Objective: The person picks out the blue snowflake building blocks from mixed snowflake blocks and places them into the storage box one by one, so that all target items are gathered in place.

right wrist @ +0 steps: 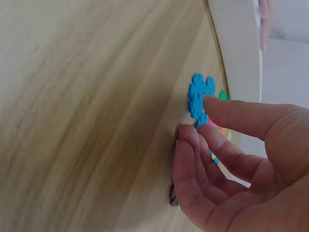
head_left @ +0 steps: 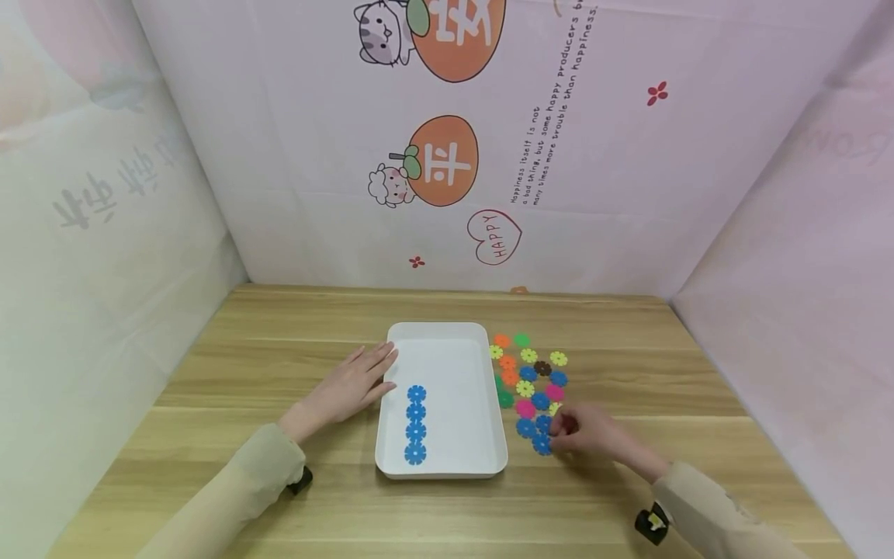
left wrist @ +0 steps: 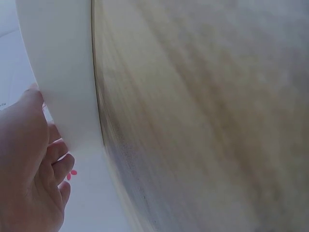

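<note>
A white tray point(head_left: 457, 460) lies on the table with a column of several blue flower-shaped plastic discs point(head_left: 416, 431) at its left side. My left hand point(head_left: 355, 382) rests on the tray's left rim, its fingers extended in the head view; the left wrist view shows the hand point(left wrist: 36, 159) against the outer wall point(left wrist: 63, 72). My right hand point(head_left: 590, 431) is over the near end of the loose discs, thumb beside a blue disc point(head_left: 542, 444). In the right wrist view the thumb touches or overlaps blue discs point(right wrist: 196, 96), apart from the bent fingers point(right wrist: 186, 159).
Right of the tray, loose discs lie spread out: orange point(head_left: 509, 377), yellow point(head_left: 528, 355), pink point(head_left: 525, 408), green point(head_left: 521, 340) and brown point(head_left: 542, 368). Printed cloth walls point(head_left: 314, 194) enclose the wooden table point(head_left: 307, 318) at the back and sides.
</note>
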The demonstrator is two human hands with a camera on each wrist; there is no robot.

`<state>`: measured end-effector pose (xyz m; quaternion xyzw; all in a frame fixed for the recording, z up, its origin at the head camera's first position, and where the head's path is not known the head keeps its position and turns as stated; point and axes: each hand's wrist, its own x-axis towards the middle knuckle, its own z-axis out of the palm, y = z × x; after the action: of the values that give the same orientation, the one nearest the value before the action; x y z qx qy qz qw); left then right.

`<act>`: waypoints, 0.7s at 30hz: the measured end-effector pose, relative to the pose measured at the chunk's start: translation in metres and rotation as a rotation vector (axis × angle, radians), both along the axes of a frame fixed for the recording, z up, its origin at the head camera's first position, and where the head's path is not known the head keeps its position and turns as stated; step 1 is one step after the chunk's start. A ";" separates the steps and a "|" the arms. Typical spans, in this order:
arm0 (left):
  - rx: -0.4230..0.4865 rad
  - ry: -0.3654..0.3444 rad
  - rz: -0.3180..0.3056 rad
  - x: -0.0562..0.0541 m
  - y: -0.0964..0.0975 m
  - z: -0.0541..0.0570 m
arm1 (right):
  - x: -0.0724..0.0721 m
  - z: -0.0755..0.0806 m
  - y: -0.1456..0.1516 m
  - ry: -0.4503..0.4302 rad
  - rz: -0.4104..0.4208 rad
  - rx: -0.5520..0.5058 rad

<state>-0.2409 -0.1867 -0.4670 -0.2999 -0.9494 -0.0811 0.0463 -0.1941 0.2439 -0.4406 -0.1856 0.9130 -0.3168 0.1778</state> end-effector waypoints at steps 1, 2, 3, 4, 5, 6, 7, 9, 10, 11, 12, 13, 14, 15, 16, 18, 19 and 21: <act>-0.001 0.002 -0.001 0.000 0.000 0.000 | 0.001 -0.001 -0.002 0.014 -0.002 0.009; -0.003 0.004 -0.001 0.000 0.000 0.000 | 0.002 -0.001 -0.003 0.027 -0.005 0.019; 0.000 0.006 -0.002 0.000 0.000 0.000 | 0.003 -0.002 -0.005 0.037 -0.007 0.026; 0.000 0.006 -0.002 0.000 -0.001 0.000 | 0.003 -0.002 -0.007 0.045 -0.012 0.035; -0.001 0.006 -0.002 0.000 -0.001 0.000 | 0.004 -0.002 -0.009 0.048 -0.022 0.047; -0.004 0.004 -0.001 0.000 -0.001 0.000 | 0.004 -0.003 -0.010 0.052 -0.032 0.056; -0.004 0.003 -0.001 0.000 -0.001 -0.001 | 0.005 -0.003 -0.012 0.052 -0.043 0.061; -0.003 -0.004 0.001 0.000 -0.001 -0.001 | 0.005 -0.004 -0.014 0.054 -0.058 0.073; -0.007 -0.007 0.004 0.000 -0.001 -0.001 | 0.005 -0.004 -0.015 0.058 -0.066 0.081; -0.007 -0.009 0.005 0.000 -0.001 -0.001 | 0.005 -0.004 -0.016 0.061 -0.071 0.085; -0.007 -0.011 0.007 0.000 -0.001 -0.001 | 0.005 -0.005 -0.016 0.064 -0.074 0.089; -0.003 -0.010 0.005 0.000 -0.001 -0.001 | 0.005 -0.005 -0.017 0.066 -0.076 0.093; -0.004 -0.009 0.004 0.000 -0.001 -0.001 | 0.005 -0.005 -0.017 0.066 -0.078 0.096; -0.002 -0.009 0.004 0.000 -0.001 -0.001 | 0.005 -0.005 -0.018 0.067 -0.079 0.099; 0.001 -0.007 0.002 -0.001 -0.001 -0.001 | 0.005 -0.005 -0.018 0.063 -0.082 0.099; 0.004 -0.005 -0.001 -0.001 -0.001 -0.001 | 0.004 -0.004 -0.018 0.054 -0.085 0.101; 0.004 -0.004 -0.002 -0.001 -0.001 -0.002 | 0.004 -0.004 -0.019 0.050 -0.087 0.101; 0.006 -0.010 0.000 -0.001 -0.001 -0.002 | 0.005 -0.003 -0.019 0.049 -0.084 0.098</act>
<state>-0.2420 -0.1880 -0.4688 -0.2995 -0.9493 -0.0853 0.0425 -0.1895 0.2253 -0.4437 -0.1456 0.9385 -0.2742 0.1510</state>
